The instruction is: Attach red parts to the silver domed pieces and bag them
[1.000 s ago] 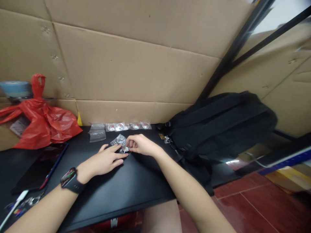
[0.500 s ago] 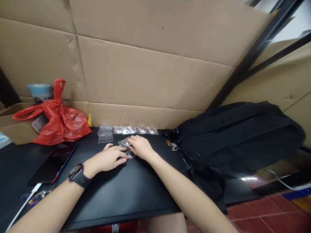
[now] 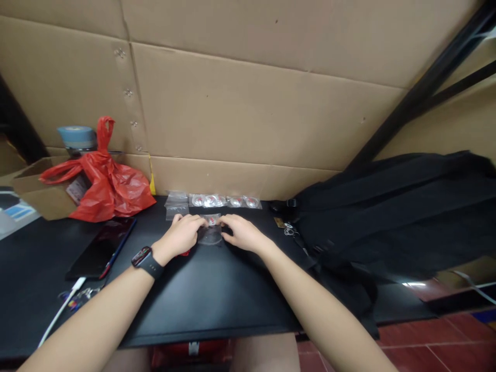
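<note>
Between my hands, on the black tabletop, lies a small clear plastic bag [image 3: 212,221] with a red mark showing in it. My left hand [image 3: 183,236], wearing a black watch, pinches its left side; my right hand [image 3: 243,232] pinches the right side. Just below the bag is a clear round piece [image 3: 210,237], faint against the black. A bit of something red [image 3: 185,253] shows under my left hand. Behind, flat clear bags [image 3: 177,204] lie beside a row of bagged round silvery pieces [image 3: 225,201] with red marks.
To the left are a phone [image 3: 103,248], a white cable [image 3: 62,312], a red plastic bag [image 3: 112,183], a cardboard box [image 3: 46,199] and a blue-lidded jar [image 3: 77,137]. A black backpack [image 3: 406,217] fills the right side. Cardboard [image 3: 248,108] walls off the back.
My hands have moved apart, from close together over the bag to either side of it. The red mark and clear round piece now show between them. The view has shifted slightly.
</note>
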`<state>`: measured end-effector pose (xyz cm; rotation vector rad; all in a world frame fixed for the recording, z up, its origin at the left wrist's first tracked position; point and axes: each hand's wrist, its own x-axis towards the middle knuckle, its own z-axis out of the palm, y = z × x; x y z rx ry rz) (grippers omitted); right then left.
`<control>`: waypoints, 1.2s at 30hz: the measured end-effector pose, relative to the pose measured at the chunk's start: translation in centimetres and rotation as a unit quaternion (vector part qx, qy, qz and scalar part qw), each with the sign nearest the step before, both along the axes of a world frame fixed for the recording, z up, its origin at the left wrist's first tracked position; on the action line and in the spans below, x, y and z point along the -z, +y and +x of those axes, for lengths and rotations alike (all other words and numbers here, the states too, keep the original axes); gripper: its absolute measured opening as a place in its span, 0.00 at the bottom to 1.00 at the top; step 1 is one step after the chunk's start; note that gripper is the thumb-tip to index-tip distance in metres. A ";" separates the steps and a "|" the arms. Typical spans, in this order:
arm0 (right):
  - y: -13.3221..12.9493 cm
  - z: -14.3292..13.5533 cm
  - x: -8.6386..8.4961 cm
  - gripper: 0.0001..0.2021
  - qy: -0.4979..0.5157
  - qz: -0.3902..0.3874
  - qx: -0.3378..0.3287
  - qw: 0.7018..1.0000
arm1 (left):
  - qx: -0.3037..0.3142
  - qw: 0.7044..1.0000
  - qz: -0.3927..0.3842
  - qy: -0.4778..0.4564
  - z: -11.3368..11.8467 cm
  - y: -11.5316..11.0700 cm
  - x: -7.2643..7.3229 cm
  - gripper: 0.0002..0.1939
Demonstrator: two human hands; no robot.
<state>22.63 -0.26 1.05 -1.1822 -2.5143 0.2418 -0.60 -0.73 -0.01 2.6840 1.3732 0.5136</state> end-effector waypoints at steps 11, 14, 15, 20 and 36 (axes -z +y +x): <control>1.3 1.4 0.2 0.05 0.067 -0.027 0.002 0.997 | -0.034 0.998 0.034 -0.048 0.7 -0.2 -1.0 0.12; 1.3 1.9 0.2 0.05 0.048 -0.038 0.021 0.998 | -0.072 0.994 0.027 -0.073 1.3 -0.1 -0.7 0.13; 1.2 1.7 0.2 0.07 0.035 -0.043 0.032 0.998 | -0.082 0.993 0.019 -0.077 1.4 0.0 -0.6 0.13; 0.0 0.2 -0.4 0.13 -0.038 0.034 0.113 0.992 | -0.103 0.992 0.021 -0.067 2.0 -0.3 -0.1 0.15; 0.2 -0.3 0.0 0.14 0.030 -0.033 0.049 0.998 | -0.011 0.997 -0.006 -0.075 1.2 0.2 0.7 0.21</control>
